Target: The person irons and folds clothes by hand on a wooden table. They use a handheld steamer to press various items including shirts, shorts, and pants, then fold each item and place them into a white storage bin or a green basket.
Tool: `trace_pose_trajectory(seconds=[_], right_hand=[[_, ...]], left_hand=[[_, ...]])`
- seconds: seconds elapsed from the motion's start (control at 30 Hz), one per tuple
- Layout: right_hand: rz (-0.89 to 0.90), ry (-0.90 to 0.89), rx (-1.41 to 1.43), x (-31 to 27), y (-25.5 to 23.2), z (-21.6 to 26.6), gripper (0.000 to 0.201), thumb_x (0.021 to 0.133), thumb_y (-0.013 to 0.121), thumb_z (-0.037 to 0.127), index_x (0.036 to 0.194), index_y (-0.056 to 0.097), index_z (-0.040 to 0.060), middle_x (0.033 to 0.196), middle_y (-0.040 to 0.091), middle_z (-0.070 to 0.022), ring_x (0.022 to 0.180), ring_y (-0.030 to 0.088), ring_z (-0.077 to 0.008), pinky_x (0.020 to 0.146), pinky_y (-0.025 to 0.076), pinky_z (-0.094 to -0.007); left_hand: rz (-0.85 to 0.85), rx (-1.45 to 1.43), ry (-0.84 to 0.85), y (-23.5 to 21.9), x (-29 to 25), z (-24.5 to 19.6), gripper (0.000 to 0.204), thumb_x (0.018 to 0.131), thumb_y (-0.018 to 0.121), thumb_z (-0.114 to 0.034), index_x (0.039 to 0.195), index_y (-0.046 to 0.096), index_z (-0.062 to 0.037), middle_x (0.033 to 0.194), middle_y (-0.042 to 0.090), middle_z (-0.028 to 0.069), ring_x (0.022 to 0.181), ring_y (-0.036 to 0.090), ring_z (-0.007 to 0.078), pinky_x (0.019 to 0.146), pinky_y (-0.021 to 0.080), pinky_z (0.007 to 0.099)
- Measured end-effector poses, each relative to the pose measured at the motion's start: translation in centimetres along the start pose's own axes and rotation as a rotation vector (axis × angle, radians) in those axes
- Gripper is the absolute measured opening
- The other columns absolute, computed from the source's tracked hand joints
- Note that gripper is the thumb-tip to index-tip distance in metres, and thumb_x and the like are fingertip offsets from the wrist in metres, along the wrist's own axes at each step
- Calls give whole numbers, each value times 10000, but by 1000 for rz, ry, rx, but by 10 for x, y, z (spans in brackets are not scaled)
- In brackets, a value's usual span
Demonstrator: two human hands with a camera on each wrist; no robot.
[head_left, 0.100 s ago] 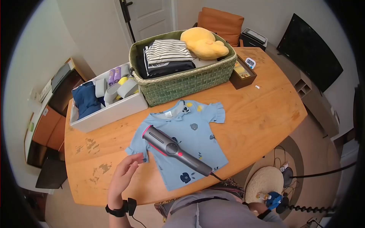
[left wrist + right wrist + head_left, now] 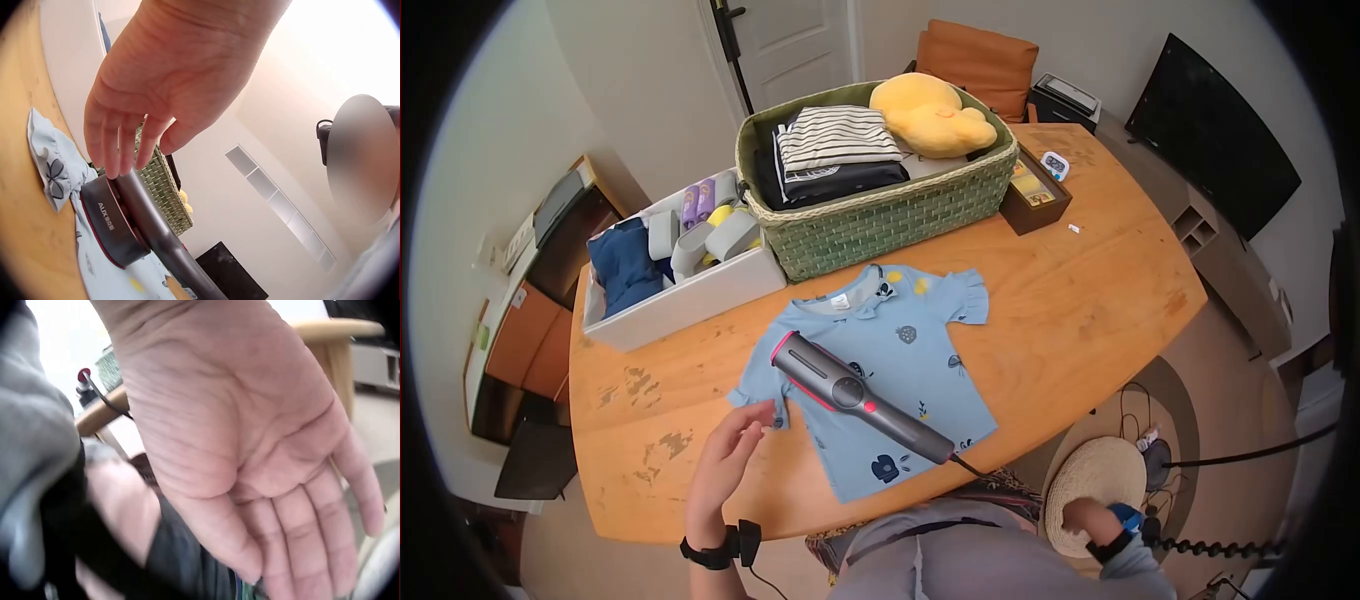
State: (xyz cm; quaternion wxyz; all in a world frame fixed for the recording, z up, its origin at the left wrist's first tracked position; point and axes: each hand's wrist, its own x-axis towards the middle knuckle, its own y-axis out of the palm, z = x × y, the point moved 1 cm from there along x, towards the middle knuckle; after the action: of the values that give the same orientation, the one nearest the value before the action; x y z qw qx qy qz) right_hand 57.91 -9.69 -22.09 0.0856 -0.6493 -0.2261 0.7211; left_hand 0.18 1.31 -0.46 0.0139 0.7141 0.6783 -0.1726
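Observation:
A light-blue child's shirt [image 2: 875,370] with ruffled sleeves lies spread on the wooden table. Across it lies a grey and pink handheld garment steamer [image 2: 850,390], its head to the upper left and its cord running off the near edge. My left hand [image 2: 725,465] hovers by the shirt's left sleeve, fingers loosely extended and holding nothing. From the left wrist, its fingertips overlap the steamer head [image 2: 112,222]. Low at the right, past the table edge, my right hand [image 2: 1090,518] hangs beside my lap; the right wrist view shows its palm [image 2: 250,437] with nothing in it.
Behind the shirt stands a green woven basket [image 2: 890,235] with folded clothes and a yellow plush toy [image 2: 935,120]. A white box [image 2: 700,300] of cloth and bottles adjoins it; a brown box [image 2: 1045,210] sits right. A round woven stool [image 2: 1095,465] is below the table.
My right hand has come up and forward from beside my lap, now overlapping the woven stool. The left hand, the shirt and the steamer stay as they were.

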Motion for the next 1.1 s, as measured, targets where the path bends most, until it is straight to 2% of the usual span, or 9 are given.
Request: trace_pose_trajectory(seconds=[0.1, 0.17, 0.37, 0.5, 0.57, 0.7, 0.77, 0.87, 1.1], right_hand=[[-530, 127, -193, -77, -137, 71, 190, 767, 597, 214, 692, 683, 62, 672, 643, -158, 654, 648, -324, 598, 515, -415], [-858, -55, -50, -128, -213, 113, 190, 814, 568, 192, 707, 649, 56, 593, 602, -148, 581, 616, -339, 529, 489, -431], [-1137, -603, 109, -121, -280, 187, 333, 887, 533, 231, 1167, 518, 52, 803, 621, -156, 714, 599, -343, 631, 474, -433], [-1051, -802, 186, -82, -307, 217, 444, 895, 543, 278, 1253, 449, 32, 885, 621, -171, 799, 601, -349, 671, 480, -414], [-536, -800, 383, -62, -319, 228, 514, 898, 556, 343, 1245, 424, -12, 936, 614, -167, 808, 606, -321, 681, 485, -394], [-368, -927, 576, -19, -314, 245, 566, 880, 604, 336, 1250, 386, -33, 859, 611, -125, 726, 610, -235, 626, 494, -355], [-39, -865, 1031, -16, -306, 257, 478, 875, 634, 257, 1211, 398, 13, 774, 569, -53, 695, 576, -121, 585, 480, -283], [217, -776, 1096, -31, -307, 262, 485, 828, 653, 181, 1193, 377, 21, 708, 517, -35, 529, 528, -96, 464, 456, -245], [-26, -729, 998, -54, -309, 231, 330, 834, 619, 112, 1120, 469, 44, 651, 507, -18, 485, 502, -84, 435, 399, -235]], left_hand=[[-114, 137, 110, -1, 8, 9, 297, 948, 465, -100, 1229, 539, -42, 1187, 561, 119, 1142, 507, 219, 957, 397, 323], [-332, 327, 286, -5, 23, 25, 282, 928, 488, -97, 1196, 556, -43, 1151, 557, 129, 1141, 505, 251, 962, 391, 342], [-341, 486, 256, -26, 78, 49, 290, 899, 537, -116, 1180, 566, -49, 1185, 526, 148, 1166, 478, 280, 986, 372, 337], [-233, 277, 95, -29, 124, 84, 318, 884, 549, -118, 1194, 558, -48, 1197, 525, 156, 1164, 479, 282, 986, 375, 337], [-246, 300, 202, -20, 134, 81, 380, 838, 586, -84, 1214, 542, -50, 1195, 531, 158, 1122, 510, 286, 959, 399, 341], [-256, 390, 247, -19, 156, 102, 418, 809, 589, -11, 1218, 503, -18, 1152, 571, 132, 1096, 530, 211, 927, 422, 312], [-292, 351, 218, -18, 158, 99, 445, 731, 662, 14, 1142, 497, -27, 1122, 573, 163, 1069, 548, 284, 916, 425, 333], [-306, 350, 258, -15, 158, 96, 449, 723, 672, 20, 1123, 473, -25, 1074, 595, 164, 1047, 562, 284, 901, 431, 329], [-297, 265, 208, -14, 152, 90, 463, 737, 710, -12, 1132, 468, -30, 1087, 595, 182, 1041, 570, 267, 893, 437, 320]])
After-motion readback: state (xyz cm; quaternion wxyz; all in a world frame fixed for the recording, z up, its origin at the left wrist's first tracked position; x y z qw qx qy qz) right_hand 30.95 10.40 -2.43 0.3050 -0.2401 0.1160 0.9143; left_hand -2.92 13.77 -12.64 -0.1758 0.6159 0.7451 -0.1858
